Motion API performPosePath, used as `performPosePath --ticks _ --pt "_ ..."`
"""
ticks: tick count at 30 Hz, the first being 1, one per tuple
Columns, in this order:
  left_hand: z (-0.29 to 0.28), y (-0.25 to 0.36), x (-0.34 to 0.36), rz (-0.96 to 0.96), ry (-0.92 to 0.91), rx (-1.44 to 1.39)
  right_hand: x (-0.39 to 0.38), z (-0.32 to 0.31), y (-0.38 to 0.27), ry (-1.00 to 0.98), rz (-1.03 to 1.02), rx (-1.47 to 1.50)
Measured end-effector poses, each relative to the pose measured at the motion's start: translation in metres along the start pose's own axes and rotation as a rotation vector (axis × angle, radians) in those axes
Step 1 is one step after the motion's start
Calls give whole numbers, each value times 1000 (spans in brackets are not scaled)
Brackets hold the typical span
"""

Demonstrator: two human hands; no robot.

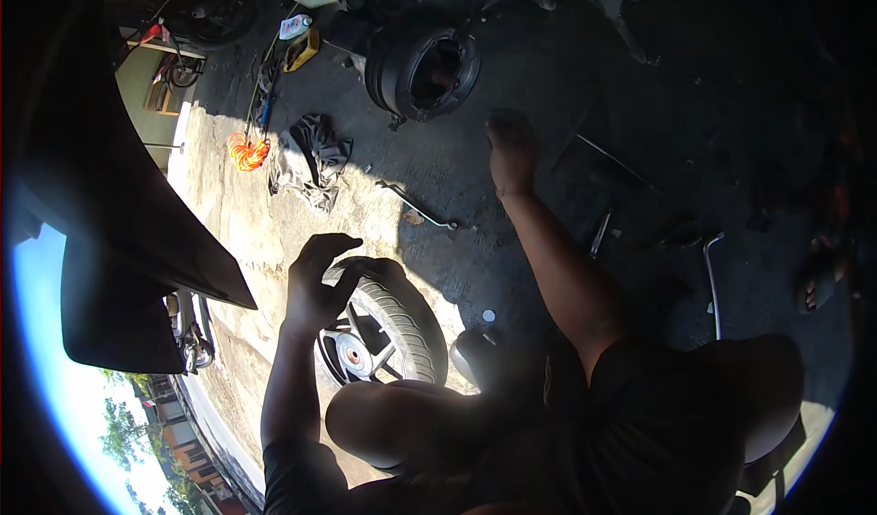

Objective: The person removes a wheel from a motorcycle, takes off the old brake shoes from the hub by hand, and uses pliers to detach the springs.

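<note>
My left hand (320,282) is open over a spoked wheel with a black tyre (406,332), its fingers curved and apart with nothing visible between them. Whether it touches the tyre is unclear. My right hand (512,154) reaches forward in shadow, just below and right of a dark round hollow metal part (420,77); its fingers are too dark to tell whether they are open or closed. A long thin metal bar (621,163) lies to the right of that hand. A bent metal rod (420,209) lies between my hands on the concrete.
A crumpled cloth (311,163), orange coiled cord (248,152), yellow container (301,51) and white bottle (294,26) are at upper left. An angled wrench (713,287) lies at right. A dark vehicle body panel (137,259) overhangs the left side. More dark parts (621,31) sit at the top.
</note>
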State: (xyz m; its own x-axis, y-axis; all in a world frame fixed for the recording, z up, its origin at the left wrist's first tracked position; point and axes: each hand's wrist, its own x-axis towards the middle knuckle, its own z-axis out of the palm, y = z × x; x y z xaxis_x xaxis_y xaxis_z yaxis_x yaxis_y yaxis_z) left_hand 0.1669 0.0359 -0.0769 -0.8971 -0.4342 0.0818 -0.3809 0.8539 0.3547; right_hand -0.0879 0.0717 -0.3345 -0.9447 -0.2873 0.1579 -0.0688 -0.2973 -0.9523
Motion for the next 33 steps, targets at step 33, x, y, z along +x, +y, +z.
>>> performPosePath --ticks 33 --pt "9 -30 283 -31 586 221 115 -39 -61 -575 200 339"
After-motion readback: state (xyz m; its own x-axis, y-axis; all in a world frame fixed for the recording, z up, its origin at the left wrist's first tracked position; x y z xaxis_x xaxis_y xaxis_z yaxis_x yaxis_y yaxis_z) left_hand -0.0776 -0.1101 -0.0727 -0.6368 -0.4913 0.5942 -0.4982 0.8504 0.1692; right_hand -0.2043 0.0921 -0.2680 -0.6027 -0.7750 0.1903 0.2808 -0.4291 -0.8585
